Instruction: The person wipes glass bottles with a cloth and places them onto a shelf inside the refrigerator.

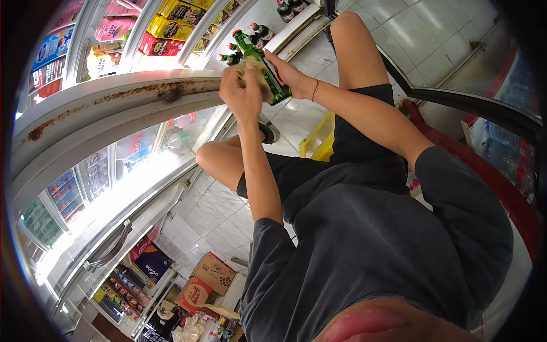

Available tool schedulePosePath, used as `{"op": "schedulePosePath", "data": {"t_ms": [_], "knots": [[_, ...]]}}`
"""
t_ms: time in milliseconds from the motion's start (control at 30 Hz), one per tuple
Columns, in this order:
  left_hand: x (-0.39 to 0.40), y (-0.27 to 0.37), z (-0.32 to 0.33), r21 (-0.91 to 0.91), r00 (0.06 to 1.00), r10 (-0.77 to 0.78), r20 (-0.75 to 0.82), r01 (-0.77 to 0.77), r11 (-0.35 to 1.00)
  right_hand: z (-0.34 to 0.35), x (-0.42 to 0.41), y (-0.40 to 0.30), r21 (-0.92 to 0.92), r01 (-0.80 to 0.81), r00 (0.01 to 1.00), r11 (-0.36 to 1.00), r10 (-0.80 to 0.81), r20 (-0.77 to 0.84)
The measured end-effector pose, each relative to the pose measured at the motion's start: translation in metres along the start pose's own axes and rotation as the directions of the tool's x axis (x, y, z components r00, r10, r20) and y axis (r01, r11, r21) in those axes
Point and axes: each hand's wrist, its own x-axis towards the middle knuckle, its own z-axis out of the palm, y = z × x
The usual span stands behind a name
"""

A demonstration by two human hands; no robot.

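A green glass bottle [279,88] with a red-topped cap is held tilted in front of me, its neck towards the open fridge. My right hand [292,77], with a red string bracelet at the wrist, grips the bottle's side. A yellowish cloth [264,77] lies against the bottle, and my left hand [244,92] pinches it there with the thumb on top. Part of the bottle's label is hidden by the cloth and fingers. Just beyond, several dark bottles [261,31] with red caps stand on the fridge floor.
Packaged drinks [171,30] fill the lit fridge shelves. A rusty white door frame [171,89] crosses at my left; a black-framed glass door [461,100] stands at right. Between my legs is a yellow plastic stool or crate [318,139]. Cardboard boxes [216,273] lie behind left.
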Motion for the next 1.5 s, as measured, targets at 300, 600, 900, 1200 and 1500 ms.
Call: {"op": "schedulePosePath", "data": {"t_ms": [300, 600, 900, 1200, 1500], "knots": [[-0.055, 0.009, -0.015, -0.12, 0.941, -0.097, 0.325, 0.143, 0.983, -0.009, -0.002, -0.007, -0.01, 0.068, 0.99, 0.998, -0.066, 0.122], [0.011, 0.008, -0.033, -0.453, 0.916, -0.396, -0.062, 0.328, 0.829, -0.009, -0.002, 0.001, -0.091, 0.061, 0.976, 0.994, -0.04, 0.214], [-0.004, -0.016, 0.001, 0.083, 0.999, 0.04, -0.019, -0.038, 0.996, -0.006, -0.004, 0.001, -0.116, 0.054, 0.986, 0.992, -0.035, 0.161], [-0.048, 0.012, -0.01, 0.029, 0.976, 0.001, 0.218, -0.008, 1.0, -0.011, 0.005, -0.005, -0.107, 0.087, 0.986, 0.99, -0.07, 0.149], [0.007, -0.007, -0.017, 0.141, 0.991, 0.045, -0.128, -0.026, 0.99, -0.003, -0.002, 0.01, -0.168, 0.071, 0.982, 0.983, -0.039, 0.184]]}}
